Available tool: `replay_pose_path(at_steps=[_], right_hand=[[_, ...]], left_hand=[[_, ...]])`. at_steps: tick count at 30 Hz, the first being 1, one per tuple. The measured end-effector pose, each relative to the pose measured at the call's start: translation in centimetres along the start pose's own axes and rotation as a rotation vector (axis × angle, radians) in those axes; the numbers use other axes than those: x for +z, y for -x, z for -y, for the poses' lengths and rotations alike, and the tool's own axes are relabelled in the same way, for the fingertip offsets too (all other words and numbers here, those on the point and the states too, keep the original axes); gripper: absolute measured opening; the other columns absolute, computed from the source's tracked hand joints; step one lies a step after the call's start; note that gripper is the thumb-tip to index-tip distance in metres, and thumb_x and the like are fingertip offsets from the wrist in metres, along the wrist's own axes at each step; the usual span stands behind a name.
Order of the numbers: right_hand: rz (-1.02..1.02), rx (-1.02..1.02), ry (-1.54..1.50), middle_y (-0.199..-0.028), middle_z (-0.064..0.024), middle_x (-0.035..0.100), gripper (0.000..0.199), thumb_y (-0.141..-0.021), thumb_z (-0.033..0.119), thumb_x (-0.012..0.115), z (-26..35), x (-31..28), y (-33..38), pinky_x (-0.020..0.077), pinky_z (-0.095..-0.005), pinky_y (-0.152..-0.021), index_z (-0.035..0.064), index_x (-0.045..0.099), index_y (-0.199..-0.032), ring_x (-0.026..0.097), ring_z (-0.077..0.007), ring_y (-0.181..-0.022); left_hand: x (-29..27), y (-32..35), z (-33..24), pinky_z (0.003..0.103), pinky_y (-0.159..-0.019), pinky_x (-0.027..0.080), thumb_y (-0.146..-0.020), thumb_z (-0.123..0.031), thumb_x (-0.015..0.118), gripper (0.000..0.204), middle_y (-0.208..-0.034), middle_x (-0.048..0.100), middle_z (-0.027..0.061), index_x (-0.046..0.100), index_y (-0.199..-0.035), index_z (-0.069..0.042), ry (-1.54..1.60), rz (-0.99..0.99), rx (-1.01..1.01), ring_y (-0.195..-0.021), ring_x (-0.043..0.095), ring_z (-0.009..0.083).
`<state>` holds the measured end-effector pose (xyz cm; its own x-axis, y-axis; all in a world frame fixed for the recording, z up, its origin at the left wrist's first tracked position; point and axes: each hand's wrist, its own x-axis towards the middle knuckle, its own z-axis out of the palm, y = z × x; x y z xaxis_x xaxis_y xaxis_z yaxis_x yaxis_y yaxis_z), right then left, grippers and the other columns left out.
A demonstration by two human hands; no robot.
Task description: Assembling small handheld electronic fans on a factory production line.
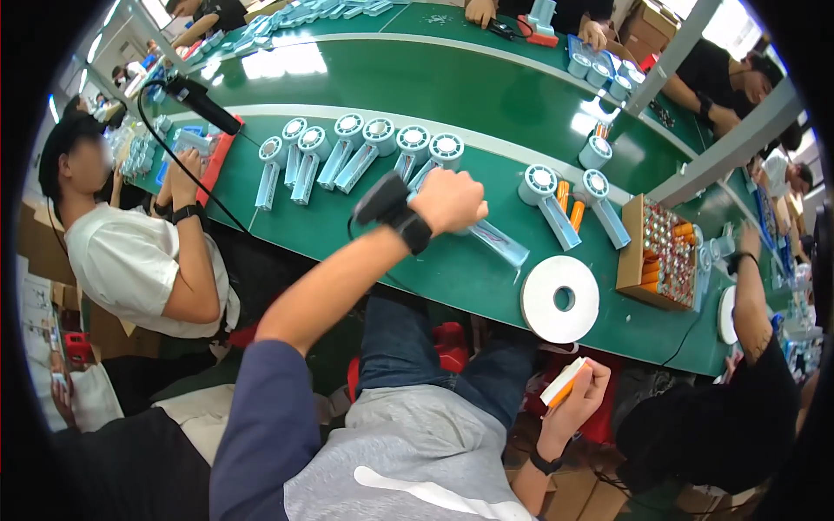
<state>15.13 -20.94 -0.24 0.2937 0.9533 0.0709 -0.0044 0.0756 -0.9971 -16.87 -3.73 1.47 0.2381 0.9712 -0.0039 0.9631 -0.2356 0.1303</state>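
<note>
My left hand (447, 201) is closed over the upper end of a light-blue handheld fan housing (502, 246), whose handle slants out toward the table's near edge. The hand hides the round end. Below the table edge, my right hand (584, 398) grips an orange battery (563, 392) with a white strip on its upper face. Between the hands lies a big white roll of tape (544, 300). Two more fan housings (551, 207) lie right of my left hand, with loose orange batteries (577, 214) between them.
Several fan housings (349, 139) stand in a row at the far left. A cardboard box (632, 252) of orange batteries sits at right. A green conveyor (391, 78) runs beyond the table. Co-workers (143, 252) sit on both sides; a metal post (730, 152) rises at right.
</note>
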Motion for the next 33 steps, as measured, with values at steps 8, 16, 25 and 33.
replay_pose_path(at_steps=[8,16,25,33], right_hand=[[0.15,0.197,-0.174,-0.091,-0.0024,0.059,0.017,-0.106,0.021,0.052,-3.0,5.2,-1.0,0.0468,-0.0238,-0.07,0.0049,0.056,-0.105,0.055,-0.0068,-0.077],[0.239,0.437,-0.325,-0.093,-0.0046,0.061,0.02,-0.106,0.014,0.051,-2.1,5.0,-1.1,0.0445,-0.0205,-0.059,0.0039,0.05,-0.122,0.056,-0.006,-0.071],[0.362,0.321,-0.208,-0.092,-0.0072,0.064,0.028,-0.104,0.012,0.053,-2.4,6.6,0.3,0.0488,-0.0211,-0.059,0.0031,0.046,-0.13,0.061,-0.0071,-0.071],[0.395,0.259,-0.104,-0.093,-0.0071,0.064,0.028,-0.104,0.01,0.052,-3.4,8.1,2.1,0.0478,-0.0208,-0.06,0.0027,0.046,-0.13,0.059,-0.0073,-0.071]], left_hand=[[0.8,5.5,-4.2,0.042,-0.075,0.052,-0.085,-0.037,0.071,0.031,-0.102,0.067,0.0155,0.069,-0.09,-0.006,0.128,-0.135,-0.268,-0.096,0.066,0.0315],[0.5,8.1,-0.7,0.044,-0.094,0.046,-0.082,-0.027,0.075,0.024,-0.122,0.059,0.0123,0.066,-0.094,-0.009,0.192,-0.302,0.456,-0.119,0.054,0.0331],[4.2,8.8,-2.7,0.05,-0.096,0.049,-0.084,-0.017,0.063,0.016,-0.123,0.06,0.0191,0.069,-0.09,-0.004,-0.26,-0.453,0.387,-0.122,0.054,0.0425],[5.1,10.8,-4.3,0.054,-0.101,0.046,-0.083,-0.015,0.062,0.025,-0.122,0.06,0.022,0.072,-0.099,0.001,-0.351,-0.44,0.231,-0.117,0.055,0.0455]])
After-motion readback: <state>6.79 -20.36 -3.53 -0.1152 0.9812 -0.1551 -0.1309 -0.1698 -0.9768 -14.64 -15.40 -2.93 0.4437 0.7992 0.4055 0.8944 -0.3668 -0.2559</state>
